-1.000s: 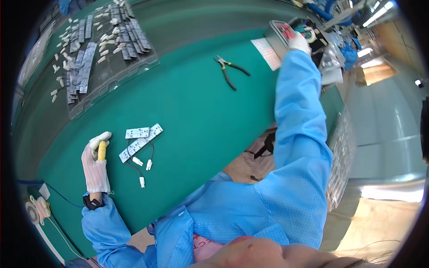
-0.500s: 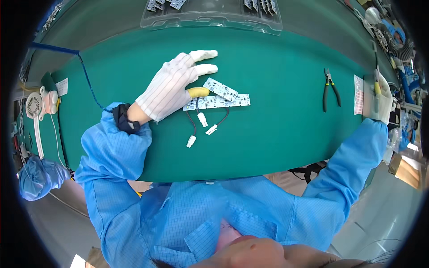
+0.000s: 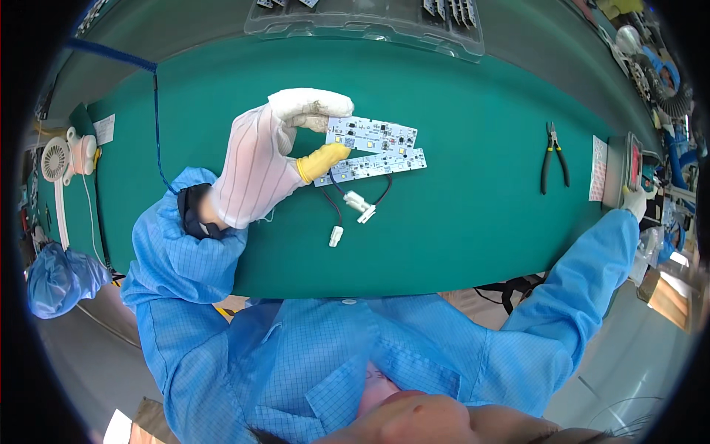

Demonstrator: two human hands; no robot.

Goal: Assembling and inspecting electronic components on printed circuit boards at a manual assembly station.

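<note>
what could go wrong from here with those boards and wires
The left hand pinches the shorter circuit board by one end, so it might tilt or slip and scrape the longer circuit board, which it overlaps in this view.

Two white connectors sit close together below the boards, so their wires could tangle or tug.

The blue cord running down to the black wristband could snag if that arm moves.
</note>
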